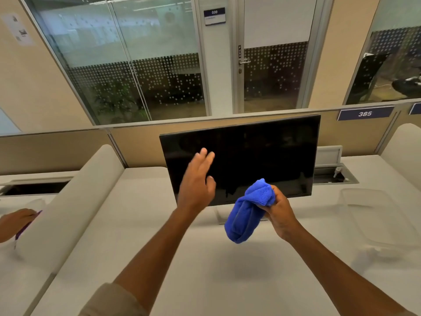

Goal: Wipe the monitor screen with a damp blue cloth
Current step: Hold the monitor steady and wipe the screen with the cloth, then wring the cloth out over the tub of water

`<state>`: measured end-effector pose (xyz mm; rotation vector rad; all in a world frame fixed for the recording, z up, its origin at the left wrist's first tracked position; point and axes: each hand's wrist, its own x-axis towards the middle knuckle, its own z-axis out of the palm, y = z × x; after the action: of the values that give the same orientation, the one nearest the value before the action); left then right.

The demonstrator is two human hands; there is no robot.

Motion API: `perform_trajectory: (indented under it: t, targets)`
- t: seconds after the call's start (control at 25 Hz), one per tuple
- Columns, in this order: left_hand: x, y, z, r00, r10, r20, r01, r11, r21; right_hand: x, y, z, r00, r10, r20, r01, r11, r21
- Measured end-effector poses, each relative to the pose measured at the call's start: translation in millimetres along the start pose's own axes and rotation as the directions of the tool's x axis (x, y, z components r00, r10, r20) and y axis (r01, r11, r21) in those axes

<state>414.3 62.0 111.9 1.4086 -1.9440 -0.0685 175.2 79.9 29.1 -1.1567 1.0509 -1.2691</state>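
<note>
A black monitor (262,153) stands on a white desk (205,270), its dark screen tilted and facing me. My right hand (279,209) grips a bunched blue cloth (249,210), held in the air just in front of the screen's lower edge. The cloth hangs down from my fist and hides part of the monitor's stand. My left hand (198,181) is raised with fingers spread, in front of the screen's lower left part; whether it touches the glass I cannot tell.
A clear plastic tray (378,215) lies on the desk at the right. Cable hatches (335,175) sit open behind the monitor and at far left (34,187). A padded divider (75,201) separates the neighbouring desk, where another person's hand (16,221) holds something purple.
</note>
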Motion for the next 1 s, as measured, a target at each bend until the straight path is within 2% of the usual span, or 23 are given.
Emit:
perform_trajectory:
  t: [0.08,0.16,0.24,0.36,0.48,0.56,0.76,0.88,1.0]
  targets:
    - [-24,11,23,0.963,-0.107,0.249,0.164,0.962,-0.219,-7,0,2,0.993,0.009,0.115,-0.017,0.998,0.068]
    - [-43,17,34,0.847,-0.158,0.507,0.372,0.858,-0.355,-14,-5,6,0.978,0.000,0.208,-0.017,0.997,0.082]
    - [-56,19,35,0.725,-0.139,0.674,0.538,0.725,-0.430,-20,-7,11,0.964,-0.001,0.267,-0.022,0.996,0.081]
    - [-70,17,35,0.574,-0.143,0.806,0.739,0.515,-0.434,-25,-8,15,0.963,0.005,0.268,-0.031,0.995,0.092]
    - [-82,8,41,0.525,-0.102,0.845,0.799,0.402,-0.447,-29,-13,14,0.974,0.009,0.227,-0.029,0.996,0.082]
    - [-88,5,41,0.531,-0.087,0.843,0.784,0.427,-0.450,-34,-13,12,0.989,0.039,0.144,-0.047,0.998,0.052]
    - [-99,9,48,0.506,-0.014,0.862,0.704,0.584,-0.403,-49,-7,8,0.984,0.149,-0.092,-0.157,0.984,-0.085]
    - [-97,13,60,0.494,-0.037,0.869,0.679,0.640,-0.359,-58,-9,-3,0.971,0.195,-0.138,-0.222,0.951,-0.217]
    - [-93,21,75,0.444,0.007,0.896,0.652,0.683,-0.329,-65,-15,-28,0.953,0.259,-0.158,-0.299,0.888,-0.350]
